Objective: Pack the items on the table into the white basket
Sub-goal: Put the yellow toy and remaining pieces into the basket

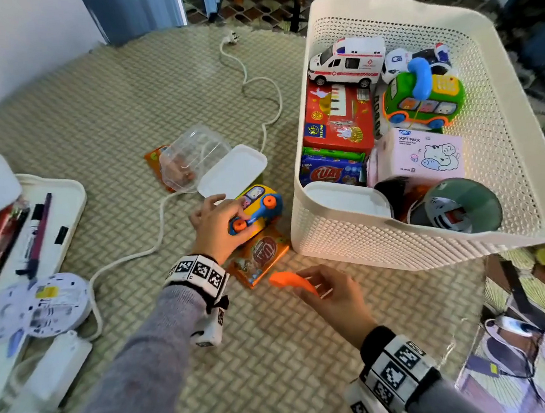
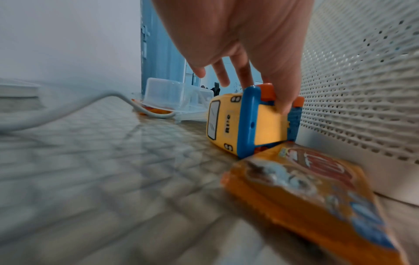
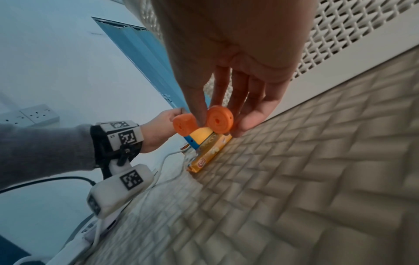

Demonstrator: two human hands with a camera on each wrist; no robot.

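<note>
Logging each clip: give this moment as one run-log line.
left hand: grips yellow toy bus on its side beside white basket | right hand: pinches orange handset | orange snack pack: on table

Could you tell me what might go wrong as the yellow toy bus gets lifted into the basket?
The left hand holds the yellow toy bus on its side with only a few fingers, so it could slip. The bus overlaps the orange snack packet, which may get dragged. The white cable lies close and could snag.
</note>
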